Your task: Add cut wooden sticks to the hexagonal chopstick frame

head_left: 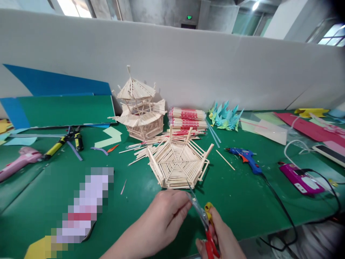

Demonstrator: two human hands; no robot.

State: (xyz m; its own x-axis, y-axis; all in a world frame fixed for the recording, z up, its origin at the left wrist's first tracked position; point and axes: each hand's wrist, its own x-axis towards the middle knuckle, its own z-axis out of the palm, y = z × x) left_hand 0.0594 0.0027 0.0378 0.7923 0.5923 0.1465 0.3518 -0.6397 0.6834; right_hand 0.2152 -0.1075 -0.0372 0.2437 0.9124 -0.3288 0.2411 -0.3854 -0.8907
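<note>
My right hand point(219, 237) grips red and yellow handled scissors point(203, 219) at the bottom of the view, blades pointing up toward a hexagonal roof piece made of wooden sticks point(178, 162). My left hand point(164, 216) is closed in a pinch right beside the scissor blades, fingertips touching them; what it pinches is too small to make out. Behind the roof piece stands a wooden stick pagoda model point(140, 111), with loose sticks point(140, 151) scattered next to it.
Wrapped chopstick bundles point(187, 120), teal paper cranes point(225, 117), a blue glue gun point(246, 158) with cable, a magenta device point(299, 180), pliers point(64, 142), a pink tool point(18, 162), coloured paper sheets point(64, 109) and a white partition wall point(188, 61) surround the green table point(129, 201).
</note>
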